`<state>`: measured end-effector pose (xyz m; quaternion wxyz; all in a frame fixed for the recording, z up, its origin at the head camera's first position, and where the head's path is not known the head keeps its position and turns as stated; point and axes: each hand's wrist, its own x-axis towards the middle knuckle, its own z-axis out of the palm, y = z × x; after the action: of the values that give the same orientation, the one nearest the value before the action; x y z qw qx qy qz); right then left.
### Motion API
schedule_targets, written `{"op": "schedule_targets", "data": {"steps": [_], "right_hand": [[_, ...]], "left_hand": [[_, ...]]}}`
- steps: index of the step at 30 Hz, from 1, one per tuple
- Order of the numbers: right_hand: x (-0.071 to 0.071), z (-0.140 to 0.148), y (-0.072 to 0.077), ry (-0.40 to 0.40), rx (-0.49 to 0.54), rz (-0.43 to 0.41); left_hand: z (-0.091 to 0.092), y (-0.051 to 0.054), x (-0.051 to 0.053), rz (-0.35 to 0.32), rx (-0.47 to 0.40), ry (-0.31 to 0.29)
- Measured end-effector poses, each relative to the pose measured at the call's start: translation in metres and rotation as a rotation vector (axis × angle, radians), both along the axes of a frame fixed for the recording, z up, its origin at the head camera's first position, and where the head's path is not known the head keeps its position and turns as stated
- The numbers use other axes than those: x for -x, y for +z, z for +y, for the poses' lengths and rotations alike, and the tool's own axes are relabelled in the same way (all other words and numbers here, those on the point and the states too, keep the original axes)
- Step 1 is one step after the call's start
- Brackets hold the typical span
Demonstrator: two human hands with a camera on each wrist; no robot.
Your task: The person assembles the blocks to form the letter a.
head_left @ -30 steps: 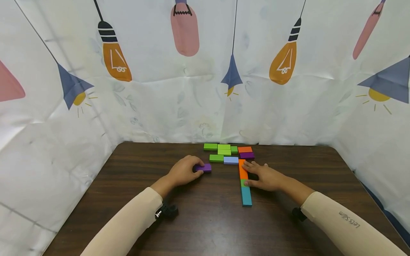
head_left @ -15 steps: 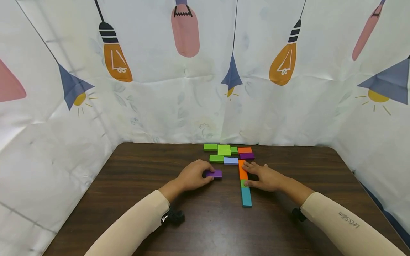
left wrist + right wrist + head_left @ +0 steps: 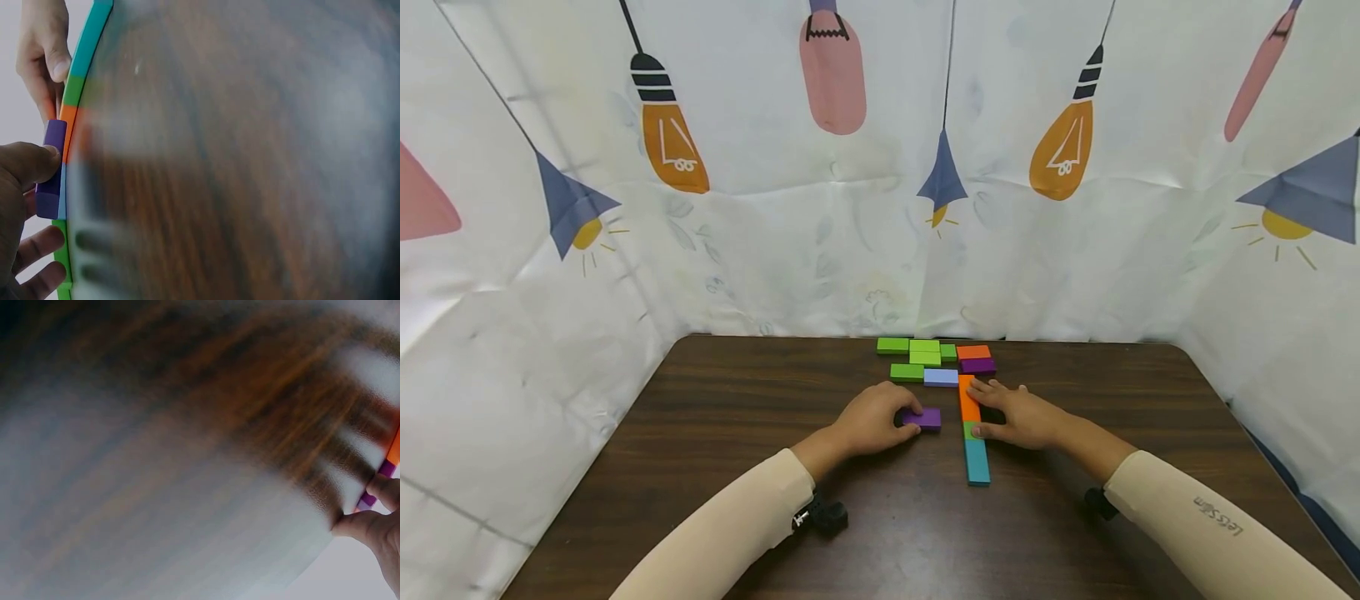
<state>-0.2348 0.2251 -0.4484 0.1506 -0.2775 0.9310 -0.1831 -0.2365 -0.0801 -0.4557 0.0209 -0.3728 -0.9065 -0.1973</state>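
In the head view my left hand (image 3: pixel 874 419) pinches a purple block (image 3: pixel 927 419) by its left end, just left of a column of blocks. The left wrist view shows the thumb on that purple block (image 3: pixel 51 169), with other fingers spread behind. My right hand (image 3: pixel 1018 419) rests at the column's right side, fingertips on the orange block (image 3: pixel 968 400) and thumb at the small green block (image 3: pixel 968 430). A teal block (image 3: pixel 977 462) continues the column toward me. Beyond it lie a light blue block (image 3: pixel 941 377) and a dark purple block (image 3: pixel 977 365).
Several green blocks (image 3: pixel 907 372) and a red-orange block (image 3: pixel 973 352) lie near the far edge of the brown table (image 3: pixel 760 375). A patterned white curtain (image 3: pixel 760 250) stands behind. A black wrist camera (image 3: pixel 829 517) sits under the left sleeve.
My left hand has moved right and slightly nearer me with the purple block, toward the column. The right hand has stayed in place.
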Motion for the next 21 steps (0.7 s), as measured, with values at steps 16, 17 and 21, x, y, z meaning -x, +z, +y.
{"op": "schedule_targets", "data": {"steps": [16, 17, 21], "right_hand": [[-0.001, 0.000, 0.000, 0.008, 0.007, 0.008], [-0.001, 0.000, 0.000, 0.008, 0.006, 0.009], [-0.001, 0.001, 0.000, 0.005, 0.008, 0.007]], "left_hand": [[0.016, -0.003, -0.005, 0.007, 0.031, -0.022], [0.017, -0.004, -0.005, 0.012, 0.032, -0.022], [0.021, -0.006, -0.006, 0.011, 0.041, -0.024]]}}
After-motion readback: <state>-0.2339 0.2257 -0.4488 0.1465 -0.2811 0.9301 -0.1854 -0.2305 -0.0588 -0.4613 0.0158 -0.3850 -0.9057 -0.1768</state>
